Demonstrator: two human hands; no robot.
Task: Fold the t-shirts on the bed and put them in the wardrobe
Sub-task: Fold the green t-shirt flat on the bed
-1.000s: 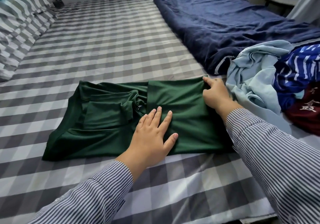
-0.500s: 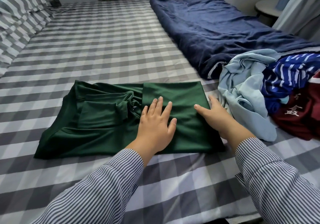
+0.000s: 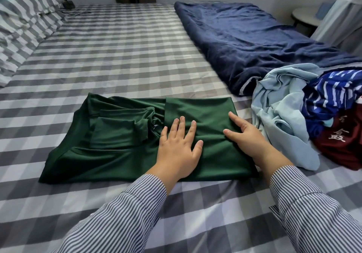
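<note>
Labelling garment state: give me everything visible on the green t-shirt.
The green t-shirt is dark green, soft knit-looking fabric, lying flat on the checked bed sheet. Its right part is folded over smooth; its left part is bunched, a sleeve lying on top. The left hand presses flat on the fold, and the right hand rests at its right edge, fingers straight. The light blue garment lies just beside it.

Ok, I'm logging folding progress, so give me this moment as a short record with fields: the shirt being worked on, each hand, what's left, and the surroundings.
shirt in work: green t-shirt, partly folded, right part laid over, sleeves bunched at middle
left hand: flat on the shirt, fingers straight
right hand: open, resting on the shirt's right edge
unfolded pile: light blue garment, blue striped garment, maroon garment, heaped at right
surface: checked bed sheet
other: navy blanket, striped pillow
wardrobe: not in view
</note>
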